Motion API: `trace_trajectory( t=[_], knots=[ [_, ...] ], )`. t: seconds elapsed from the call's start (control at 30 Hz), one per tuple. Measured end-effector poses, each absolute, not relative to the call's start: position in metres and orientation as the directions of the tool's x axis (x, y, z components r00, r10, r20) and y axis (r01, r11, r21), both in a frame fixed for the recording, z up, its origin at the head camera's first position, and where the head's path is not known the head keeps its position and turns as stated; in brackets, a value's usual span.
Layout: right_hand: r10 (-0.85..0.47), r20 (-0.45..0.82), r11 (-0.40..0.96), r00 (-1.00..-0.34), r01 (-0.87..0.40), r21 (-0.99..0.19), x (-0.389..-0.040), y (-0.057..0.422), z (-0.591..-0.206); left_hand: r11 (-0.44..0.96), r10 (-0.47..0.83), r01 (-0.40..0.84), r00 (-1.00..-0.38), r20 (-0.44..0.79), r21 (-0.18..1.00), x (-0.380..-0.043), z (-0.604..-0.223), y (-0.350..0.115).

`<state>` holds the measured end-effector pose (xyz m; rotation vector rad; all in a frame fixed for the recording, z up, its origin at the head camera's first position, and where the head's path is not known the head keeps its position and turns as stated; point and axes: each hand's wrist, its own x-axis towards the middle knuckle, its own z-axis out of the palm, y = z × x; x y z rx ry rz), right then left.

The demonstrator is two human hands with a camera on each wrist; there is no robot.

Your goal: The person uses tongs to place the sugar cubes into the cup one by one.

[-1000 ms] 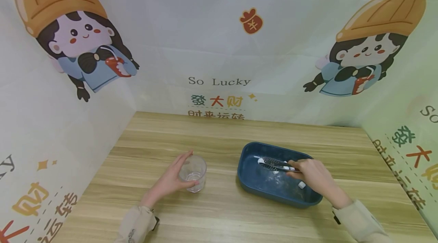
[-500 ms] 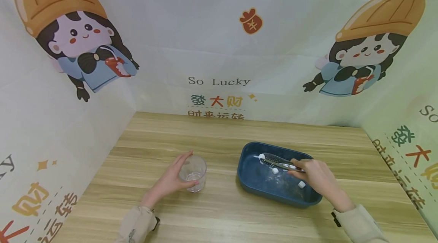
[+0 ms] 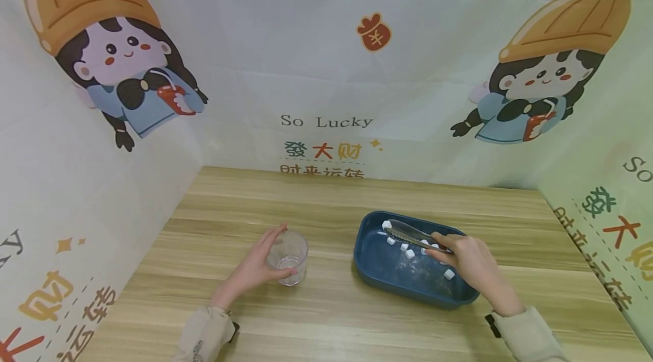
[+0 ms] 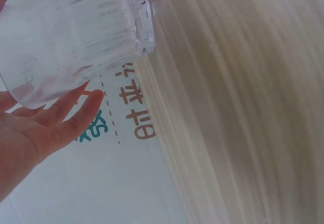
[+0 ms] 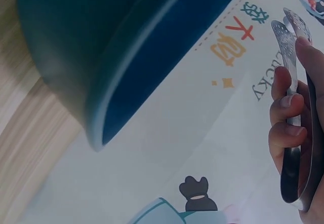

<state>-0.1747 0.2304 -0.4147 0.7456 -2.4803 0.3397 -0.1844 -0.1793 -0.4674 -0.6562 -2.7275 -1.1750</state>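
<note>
Metal tongs (image 3: 405,231) over a navy tray (image 3: 377,265), a clear tumbler (image 3: 288,254) cupped at its nine o'clock.
The left hand (image 3: 257,263) spreads thumb and fingers round the tumbler, apparently to steady it upright on the table (image 3: 326,316). At the tray's three o'clock, the right hand (image 3: 475,267) pinches the tongs, likely so they can be squeezed; a white cube (image 3: 386,226) lies at their tips, near ten o'clock (gripped or merely touched, I cannot tell), more cubes (image 3: 410,254) scattered toward four.
</note>
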Motion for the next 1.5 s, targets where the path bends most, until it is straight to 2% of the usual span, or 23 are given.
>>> trace_trajectory(
  t=[0.27,0.9,1.5],
  knots=[
    [-0.431,0.629,0.777,-0.647,-0.621,-0.106,-0.172,0.223,-0.412,0.618,0.338,0.406,-0.910,0.238,0.674,-0.185,-0.467,-0.179],
    [-0.382,0.729,0.747,-0.569,-0.654,-0.119,-0.167,0.203,-0.404,0.623,0.324,0.405,-0.912,0.251,0.669,-0.186,-0.467,-0.178],
    [-0.367,0.757,0.715,-0.541,-0.685,-0.143,-0.164,0.184,-0.399,0.619,0.316,0.394,-0.917,0.244,0.679,-0.185,-0.465,-0.178]
  ],
)
